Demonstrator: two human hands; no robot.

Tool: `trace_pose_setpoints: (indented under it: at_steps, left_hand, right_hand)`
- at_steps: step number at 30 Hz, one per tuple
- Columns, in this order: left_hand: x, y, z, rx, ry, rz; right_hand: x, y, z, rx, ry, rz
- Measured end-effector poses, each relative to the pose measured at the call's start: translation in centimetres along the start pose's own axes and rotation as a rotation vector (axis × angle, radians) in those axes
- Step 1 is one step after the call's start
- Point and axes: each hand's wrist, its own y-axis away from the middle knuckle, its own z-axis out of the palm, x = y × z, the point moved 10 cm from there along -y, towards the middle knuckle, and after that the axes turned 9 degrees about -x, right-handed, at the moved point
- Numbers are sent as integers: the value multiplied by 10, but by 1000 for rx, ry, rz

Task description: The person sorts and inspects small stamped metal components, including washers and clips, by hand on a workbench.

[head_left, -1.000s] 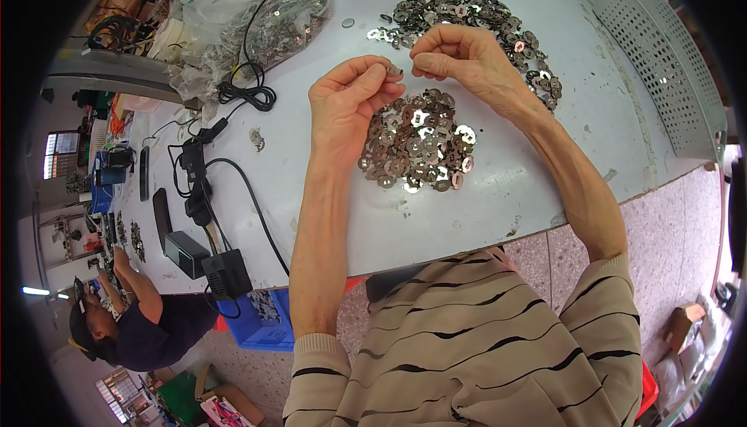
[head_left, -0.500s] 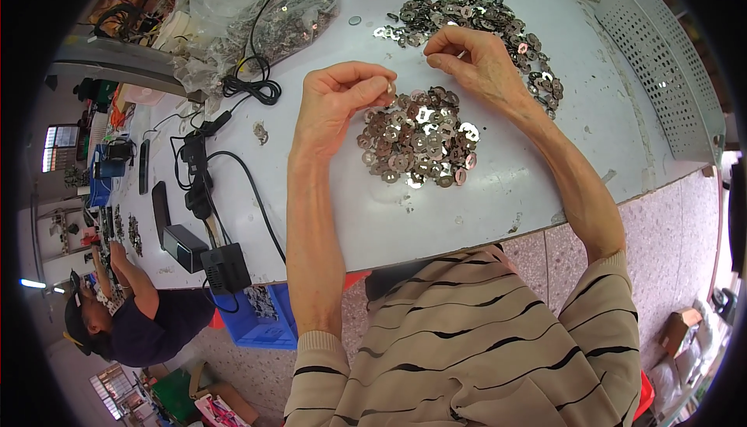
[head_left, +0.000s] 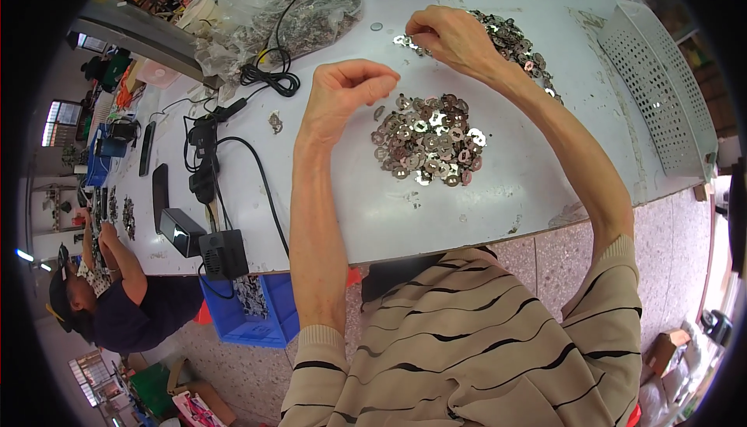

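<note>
At the far discs (head_left: 507,38), the right hand (head_left: 457,36) has arrived, grip unclear; left hand (head_left: 336,99) loosely parted, empty.

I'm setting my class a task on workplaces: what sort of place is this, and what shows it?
Probably a small workshop handling metal parts: heaped metal pieces lie on a white table, a blue crate sits below its edge, and a co-worker is farther along.

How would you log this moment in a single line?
left hand: beside near metal-piece pile, grip unclear | right hand: at left end of far metal-piece pile, grip unclear | perforated bin: table's right side
</note>
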Motion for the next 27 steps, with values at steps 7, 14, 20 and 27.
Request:
trace_pose_setpoints:
  at_steps: [7, 14, 20, 27]
  left_hand:
    - [-20, -1, -32, 313, 35, 15]
    - [-22, -7, -25, 292, -2, -11]
    - [-17, -7, -12, 295, -28, 5]
    - [-7, -12, 10, 181, -125, 112]
  right_hand:
    - [5, -31, 43, -60, 127, 87]
    - [19, -20, 44, -115, 62, 162]
    - [34, 24, 22, -104, -854, 343]
    - [28, 57, 38, -222, -1446, 357]
